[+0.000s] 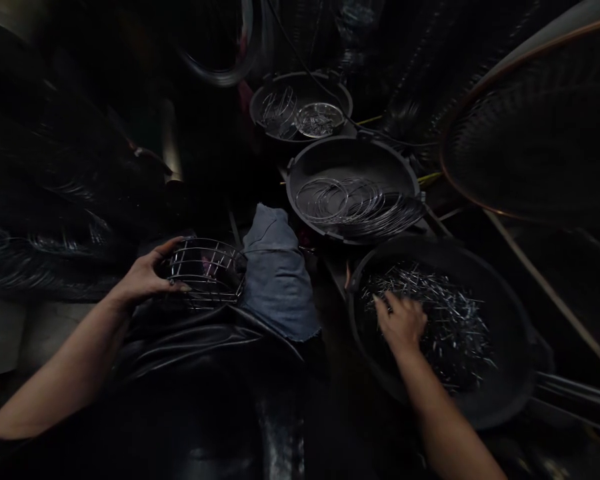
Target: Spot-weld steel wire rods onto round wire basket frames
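Observation:
My left hand (147, 273) grips the left end of a round wire cage (207, 270) made of thin metal rings and crossbars. The cage lies on its side above my dark apron (215, 393), its right end against a grey-blue cloth (280, 273). My right hand (403, 320) reaches into a dark basin (510, 373), over a heap of short metal rods (455, 313). Its fingers are bent down at the heap's left side, and whether a rod is between them I cannot make out.
Behind the near basin stands a second basin (350, 150) with several wire rings (360, 200). Farther back, a third basin (300, 83) holds wire pieces and a round dish (321, 120). A large fan guard (540, 133) stands at the upper right. Light is dim.

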{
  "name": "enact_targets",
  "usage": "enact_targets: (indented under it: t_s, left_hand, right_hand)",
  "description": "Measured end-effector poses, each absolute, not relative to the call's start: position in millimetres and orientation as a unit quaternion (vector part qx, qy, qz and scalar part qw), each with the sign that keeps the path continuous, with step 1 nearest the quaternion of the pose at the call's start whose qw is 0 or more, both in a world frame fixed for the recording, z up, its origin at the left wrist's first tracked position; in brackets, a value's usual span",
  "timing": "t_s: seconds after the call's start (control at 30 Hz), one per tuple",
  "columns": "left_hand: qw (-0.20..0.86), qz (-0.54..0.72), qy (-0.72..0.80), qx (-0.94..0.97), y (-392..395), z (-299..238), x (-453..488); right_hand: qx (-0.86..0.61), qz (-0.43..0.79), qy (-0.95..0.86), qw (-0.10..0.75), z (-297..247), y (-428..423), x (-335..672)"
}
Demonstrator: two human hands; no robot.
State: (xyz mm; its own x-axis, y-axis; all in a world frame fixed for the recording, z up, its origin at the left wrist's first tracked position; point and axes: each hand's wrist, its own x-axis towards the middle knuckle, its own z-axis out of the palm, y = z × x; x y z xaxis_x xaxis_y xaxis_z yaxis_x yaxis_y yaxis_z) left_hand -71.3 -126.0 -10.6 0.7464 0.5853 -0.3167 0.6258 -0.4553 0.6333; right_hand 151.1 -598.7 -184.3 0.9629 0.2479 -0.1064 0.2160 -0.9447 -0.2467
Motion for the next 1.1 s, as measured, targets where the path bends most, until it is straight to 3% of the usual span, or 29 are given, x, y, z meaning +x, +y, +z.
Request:
enact_targets:
  t_s: [0.3,0.47,0.9,1.1]
  left_hand:
    - [0.415,-0.036,0.342,0.842,-123.6,-12.9,-74.0]
    - [0.420,-0.027,0.344,0.839,-121.9,-16.1,-78.8]
    - [0.407,-0.024,0.331,0.851,-113.4,-23.3,-83.0]
    - [0.405,-0.025,0.314,0.858,-110.8,-27.3,-84.2]
  right_hand:
    - [-0.943,0.270,-0.039,0.192,-209.3,-583.8,121.3]
    - [-0.928,0.303,0.060,0.210,-213.0,-560.6,121.7]
    - [-0.760,0.356,0.250,0.483,-171.9,-599.2,138.7]
    - [-0.726,0.365,0.244,0.529,-157.7,-602.6,135.5]
